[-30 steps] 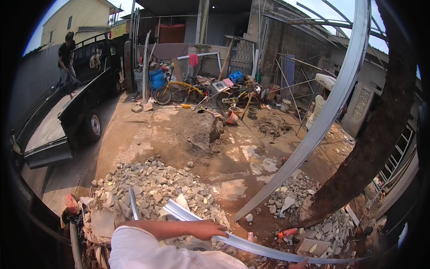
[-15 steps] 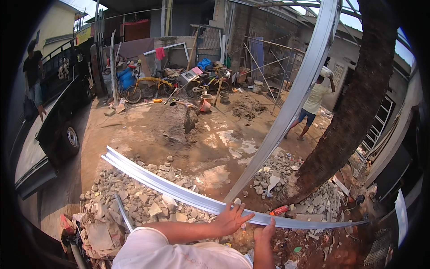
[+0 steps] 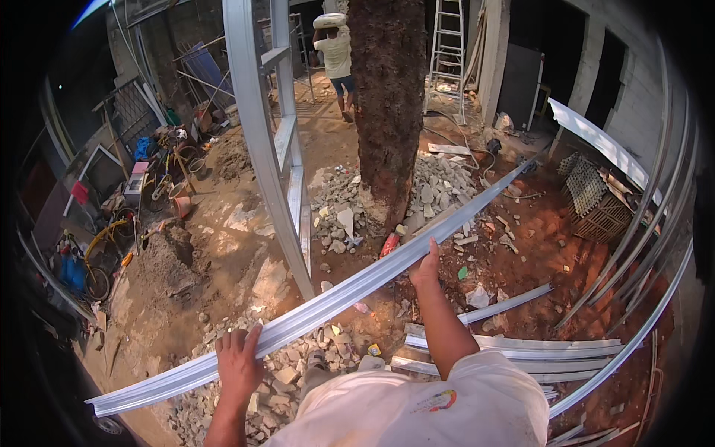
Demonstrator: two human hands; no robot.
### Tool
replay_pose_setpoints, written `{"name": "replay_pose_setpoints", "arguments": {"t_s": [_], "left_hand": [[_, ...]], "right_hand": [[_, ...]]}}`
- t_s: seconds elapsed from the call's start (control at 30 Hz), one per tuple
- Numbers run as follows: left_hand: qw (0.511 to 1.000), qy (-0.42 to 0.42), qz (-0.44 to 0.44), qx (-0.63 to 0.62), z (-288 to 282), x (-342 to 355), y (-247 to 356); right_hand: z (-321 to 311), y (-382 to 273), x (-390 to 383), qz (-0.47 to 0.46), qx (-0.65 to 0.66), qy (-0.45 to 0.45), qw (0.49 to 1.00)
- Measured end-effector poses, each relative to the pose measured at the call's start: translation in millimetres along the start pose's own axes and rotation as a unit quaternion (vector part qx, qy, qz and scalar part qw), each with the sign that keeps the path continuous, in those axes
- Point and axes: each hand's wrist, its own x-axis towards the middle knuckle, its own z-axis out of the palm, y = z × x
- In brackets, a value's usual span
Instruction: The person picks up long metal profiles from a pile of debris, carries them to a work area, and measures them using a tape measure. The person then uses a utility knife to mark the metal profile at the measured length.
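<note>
A long silvery metal channel [image 3: 335,304] runs slantwise across the view, its near end at lower left and its far end toward the upper right. My left hand [image 3: 240,363] is closed over its near part, fingers on the upper edge. Farther along, my right hand [image 3: 426,267] grips the same channel from the near side, thumb up along it. Beyond the channel stands an upright metal frame [image 3: 257,141] with crosspieces; its foot comes down close behind the channel. Broken rubble [image 3: 287,365] lies beneath the channel and around my feet.
A thick tree trunk [image 3: 387,104] rises ahead, with rubble at its base. More metal profiles [image 3: 521,346] lie on the ground at right. A person [image 3: 334,59] with a sack on the head is beyond. A ladder [image 3: 447,63] stands behind; bicycles [image 3: 100,257] are at left.
My view has turned right. My left hand, spread on the channel close to the right hand before, now grips it farther left. The channel now slants with its left end nearer me.
</note>
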Motion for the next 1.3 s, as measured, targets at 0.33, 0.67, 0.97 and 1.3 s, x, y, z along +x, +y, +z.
{"name": "replay_pose_setpoints", "arguments": {"t_s": [0.33, 0.67, 0.97, 1.3], "left_hand": [[0.993, 0.032, -0.072, 0.087, -7, -56, -77], [0.846, 0.378, -0.127, 0.354, -89, -32, -95], [0.83, 0.446, -0.023, -0.335, 8, 49, -3], [0.844, 0.453, 0.275, -0.087, -54, 24, -1]], "right_hand": [[-6, 52, -32, 0.026, -0.09, -0.053, 0.994], [81, 33, -82, 0.055, 0.024, -0.216, 0.975], [192, -41, -147, -0.049, 0.082, -0.329, 0.939], [98, 46, -137, 0.049, -0.067, -0.214, 0.973]]}}
